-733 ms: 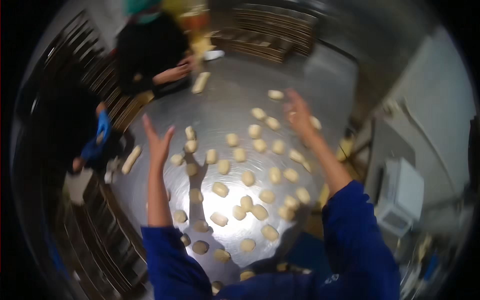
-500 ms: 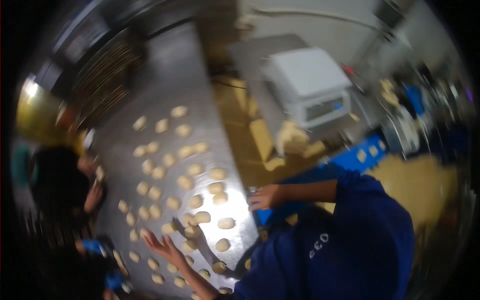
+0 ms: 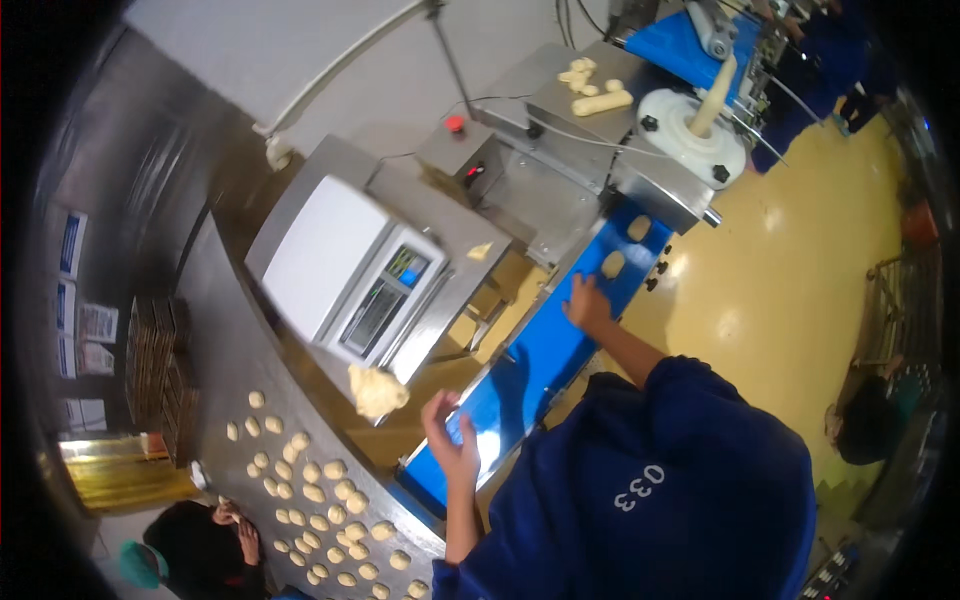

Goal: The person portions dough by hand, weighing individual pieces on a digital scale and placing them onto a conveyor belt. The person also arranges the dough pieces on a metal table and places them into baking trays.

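Note:
My right hand (image 3: pixel 587 303) reaches over the blue conveyor belt (image 3: pixel 545 350), its fingers apart and stretched toward a pale dough piece (image 3: pixel 613 264). A small gap seems to lie between fingertips and dough. Farther up the belt, near the machine's outlet, rests another dough piece (image 3: pixel 638 228). My left hand (image 3: pixel 452 438) hovers by the belt's lower end, fingers loosely curved, thumb apart, nothing in it. Many round dough pieces (image 3: pixel 318 523) lie on the steel table (image 3: pixel 235 345) to the left.
A white scale (image 3: pixel 335 265) stands on a steel stand, with a dough lump (image 3: pixel 377 392) at its near corner. The dough machine's white hopper (image 3: pixel 690 138) is at the belt's far end. Across the steel table, a person (image 3: pixel 195 550) handles something small.
My view has swung right, toward the conveyor. My left hand has moved from above the table's dough pieces to the belt's lower end; my right hand now reaches farther along the belt.

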Tool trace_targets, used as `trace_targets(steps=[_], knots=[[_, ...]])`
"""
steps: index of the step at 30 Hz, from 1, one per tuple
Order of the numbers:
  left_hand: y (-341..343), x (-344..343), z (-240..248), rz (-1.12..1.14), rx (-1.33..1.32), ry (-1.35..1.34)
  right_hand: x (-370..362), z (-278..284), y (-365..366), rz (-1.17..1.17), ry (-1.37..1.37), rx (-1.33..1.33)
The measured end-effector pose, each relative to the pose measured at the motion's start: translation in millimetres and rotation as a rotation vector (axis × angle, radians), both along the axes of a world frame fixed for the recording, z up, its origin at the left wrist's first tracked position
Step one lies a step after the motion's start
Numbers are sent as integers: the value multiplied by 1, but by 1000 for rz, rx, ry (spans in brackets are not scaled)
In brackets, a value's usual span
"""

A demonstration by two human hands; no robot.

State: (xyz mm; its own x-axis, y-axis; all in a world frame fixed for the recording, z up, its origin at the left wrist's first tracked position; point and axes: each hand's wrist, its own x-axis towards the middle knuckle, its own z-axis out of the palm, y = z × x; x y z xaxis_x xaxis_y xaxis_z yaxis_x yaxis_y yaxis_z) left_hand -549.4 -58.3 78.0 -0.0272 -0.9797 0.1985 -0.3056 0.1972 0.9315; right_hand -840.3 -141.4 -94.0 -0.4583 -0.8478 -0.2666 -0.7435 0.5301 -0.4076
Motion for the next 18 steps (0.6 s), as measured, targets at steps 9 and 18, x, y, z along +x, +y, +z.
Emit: trace_targets(steps=[9, 18], knots=[[-101, -258, -91, -602, 201, -479, -146, -20, 46, 232, -1094, -388], [-123, -294, -173, -608, 162, -672, -197, 24, 7, 464, -65, -460]])
